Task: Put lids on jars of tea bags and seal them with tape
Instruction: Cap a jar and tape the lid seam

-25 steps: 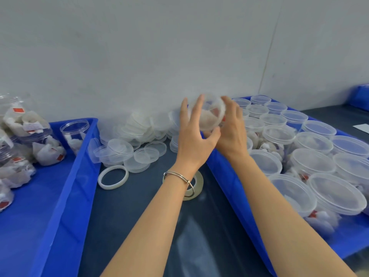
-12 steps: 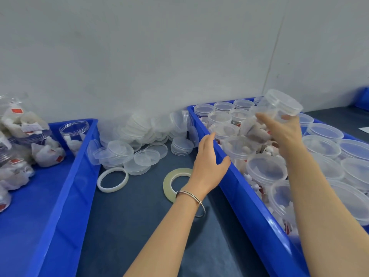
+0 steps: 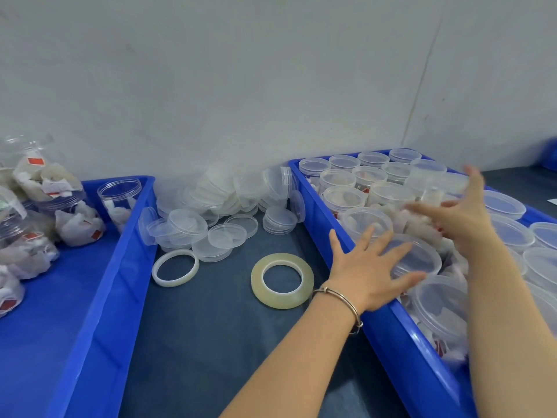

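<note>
My left hand [image 3: 366, 268] reaches over the left wall of the right blue tray [image 3: 324, 217], fingers spread and straight above an open jar of tea bags [image 3: 422, 260], holding nothing. Farther back, my right hand [image 3: 452, 214] is blurred, its thumb up and its fingers straight, against a blurred clear lidded jar [image 3: 434, 179] among the tray's several jars. Whether it still touches that jar is unclear. A roll of clear tape [image 3: 282, 280] lies flat on the dark table. Loose clear lids [image 3: 226, 203] are heaped by the wall.
A white ring [image 3: 175, 267] lies left of the tape. The left blue tray [image 3: 120, 251] holds finished jars of tea bags [image 3: 60, 206] and one open jar [image 3: 120, 197]. A grey wall stands close behind everything.
My right hand has carried the lidded jar from in front of me to the back of the right tray and spread its fingers. My left hand let go and moved right over the tray.
</note>
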Demonstrator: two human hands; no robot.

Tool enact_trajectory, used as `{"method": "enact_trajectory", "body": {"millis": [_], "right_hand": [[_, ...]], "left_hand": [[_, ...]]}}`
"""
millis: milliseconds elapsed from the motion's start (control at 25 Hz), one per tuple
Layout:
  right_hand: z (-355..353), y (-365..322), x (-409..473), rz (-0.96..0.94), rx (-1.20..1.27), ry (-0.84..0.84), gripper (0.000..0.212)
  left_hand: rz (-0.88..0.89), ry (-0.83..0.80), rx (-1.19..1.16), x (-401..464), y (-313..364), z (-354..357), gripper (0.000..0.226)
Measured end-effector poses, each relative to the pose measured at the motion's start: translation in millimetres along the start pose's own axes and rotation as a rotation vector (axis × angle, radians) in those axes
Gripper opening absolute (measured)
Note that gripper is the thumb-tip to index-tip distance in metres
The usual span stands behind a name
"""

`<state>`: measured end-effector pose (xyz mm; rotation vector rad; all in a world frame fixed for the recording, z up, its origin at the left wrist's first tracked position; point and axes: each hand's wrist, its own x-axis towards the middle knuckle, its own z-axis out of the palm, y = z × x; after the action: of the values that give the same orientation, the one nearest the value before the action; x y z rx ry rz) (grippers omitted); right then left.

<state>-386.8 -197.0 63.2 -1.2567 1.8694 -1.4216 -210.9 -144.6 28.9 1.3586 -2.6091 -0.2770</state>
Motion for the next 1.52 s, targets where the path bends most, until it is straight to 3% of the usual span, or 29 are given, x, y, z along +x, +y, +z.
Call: {"method": "enact_trajectory", "body": {"millis": [80,160,320,520,640,720,800,920,1200,1360,1520], "right_hand": [[6.7,0.9,-3.3,-0.053,-0.199,-0.027,0.088],[13.4,-2.2,-2.4,-0.058,-0.337,-0.011,0.052],[13.5,-6.7,-3.7,-0.021,-0.456,-0.056,0.054],[20.7,-18.2,-4.8,0.057,-0.709,-0.079,0.028],[37.3,-42.0,-15.0,-0.163,-0.868,-0.055,0.031],[73.0,-68.0,-38.6,-0.394,-0.641,-0.086,0.031],[123.2,-93.2,-76.3,-0.581,-0.450,-0.242,0.033],[205.9,-118.0,-144.7,-0.710,-0.227,-0.477,0.034],[311.2,-143.8,-274.0,-0.744,0.007,-0.798,0.035],[330.0,-135.3,-299.3,-0.818,-0.177,-0.892,0.035],[336.4,-127.6,-301.9,-0.977,-0.374,-0.895,0.032]], "left_hand": [[-0.017,0.000,0.021,-0.6,0.6,2.5,0.061],[-0.018,0.007,-0.004,-3.7,-1.9,1.6,0.058],[-0.030,-0.009,-0.071,-5.5,-2.3,1.3,0.056],[-0.026,-0.010,-0.155,-11.2,-8.0,3.6,0.058],[-0.092,0.188,-0.406,-24.0,-20.4,-2.1,0.054],[-0.194,0.510,-0.537,-37.8,-43.4,-19.9,0.037],[-0.341,0.788,-0.616,-57.3,-76.0,-43.6,0.021],[-0.595,1.027,-0.683,-106.8,-133.7,-76.8,0.013],[-1.080,1.085,-0.611,-233.4,-231.6,-89.5,0.024],[-1.235,1.082,-0.557,-270.9,-252.6,-80.6,0.055],[-1.473,1.239,-0.678,-282.0,-276.0,-87.1,0.080]]}}
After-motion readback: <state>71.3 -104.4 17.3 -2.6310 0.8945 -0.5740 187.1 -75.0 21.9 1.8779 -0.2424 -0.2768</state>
